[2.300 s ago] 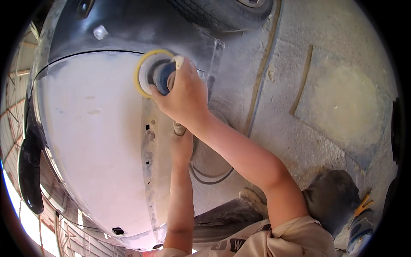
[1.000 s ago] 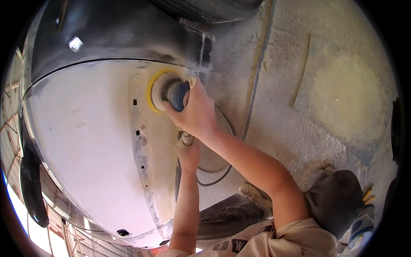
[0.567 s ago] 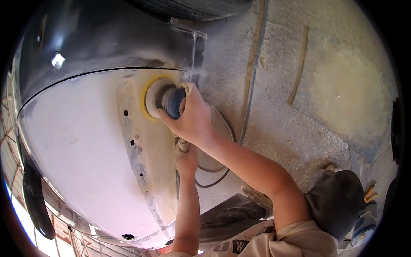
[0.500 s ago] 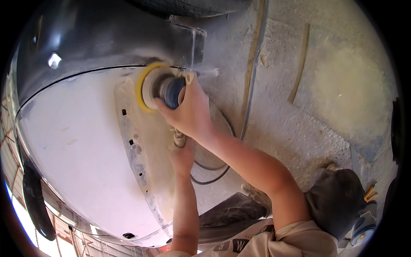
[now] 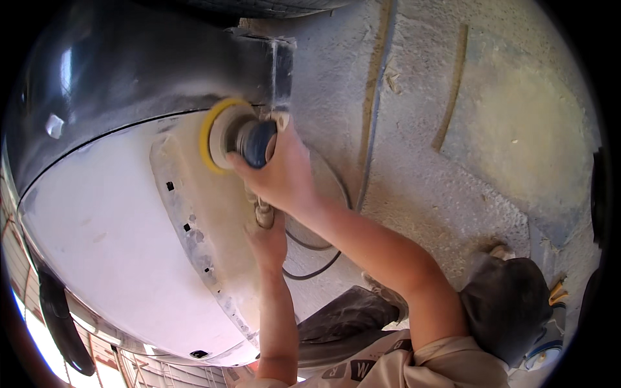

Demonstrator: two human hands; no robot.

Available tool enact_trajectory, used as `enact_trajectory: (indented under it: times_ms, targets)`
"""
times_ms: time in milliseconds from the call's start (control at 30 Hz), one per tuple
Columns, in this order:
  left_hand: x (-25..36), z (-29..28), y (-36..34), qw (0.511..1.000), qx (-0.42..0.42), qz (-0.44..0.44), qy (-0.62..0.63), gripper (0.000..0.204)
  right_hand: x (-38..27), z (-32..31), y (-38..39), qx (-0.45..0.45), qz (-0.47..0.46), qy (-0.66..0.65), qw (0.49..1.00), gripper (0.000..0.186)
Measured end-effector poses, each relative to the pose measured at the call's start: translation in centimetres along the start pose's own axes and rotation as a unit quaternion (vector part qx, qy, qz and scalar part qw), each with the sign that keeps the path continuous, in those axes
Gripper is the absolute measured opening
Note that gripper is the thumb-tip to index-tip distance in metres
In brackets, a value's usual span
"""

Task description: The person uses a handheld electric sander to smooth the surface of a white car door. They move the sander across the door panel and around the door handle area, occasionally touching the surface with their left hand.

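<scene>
My right hand wraps the blue-topped head of a round sander. Its yellow-edged pad stands tilted against the lower strip of a white car door, close to the seam with a black body panel. My left hand is closed around the fitting below the sander's head, where the hose joins; part of that grip is hidden. Pale dust covers the door's lower strip, which has a row of small dark holes and bare grey patches.
A thin dark hose loops over the dusty concrete floor. A tyre shows at the top edge, a black side mirror at lower left. My bent knee is near the door; a can stands at lower right.
The view has shifted, so the door appears farther left. Both hands and the sander have moved slightly left in the picture, a little rightward relative to the door's holes. The grips look unchanged.
</scene>
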State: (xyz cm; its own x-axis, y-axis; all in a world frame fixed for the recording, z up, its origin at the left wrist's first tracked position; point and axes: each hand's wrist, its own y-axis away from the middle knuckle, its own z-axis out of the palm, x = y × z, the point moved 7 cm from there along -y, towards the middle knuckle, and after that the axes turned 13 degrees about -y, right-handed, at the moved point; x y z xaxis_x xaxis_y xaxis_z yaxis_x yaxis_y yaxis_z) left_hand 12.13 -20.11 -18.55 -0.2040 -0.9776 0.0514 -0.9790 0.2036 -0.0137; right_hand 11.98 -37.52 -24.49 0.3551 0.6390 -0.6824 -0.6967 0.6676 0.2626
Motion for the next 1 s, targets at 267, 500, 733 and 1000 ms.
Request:
enact_trajectory:
  times_ms: [267,500,733,1000]
  targets:
    - [-8.7,2.1,3.6,0.998,0.016,-0.036,0.058,0.018,2.3,1.3,5.7,-0.046,-0.116,0.023,0.992,0.064]
    - [-4.1,1.4,1.4,0.996,0.019,-0.068,0.054,0.017,1.1,1.1,2.4,-0.009,-0.081,0.024,0.996,0.067]
    - [-8.5,3.2,4.5,0.995,0.060,0.035,0.066,0.015,4.0,1.6,7.2,-0.075,-0.104,0.031,0.991,0.067]
    - [-5.5,1.7,1.7,0.995,0.038,-0.008,0.088,0.019,3.2,1.2,3.6,-0.031,-0.004,-0.009,0.999,0.065]
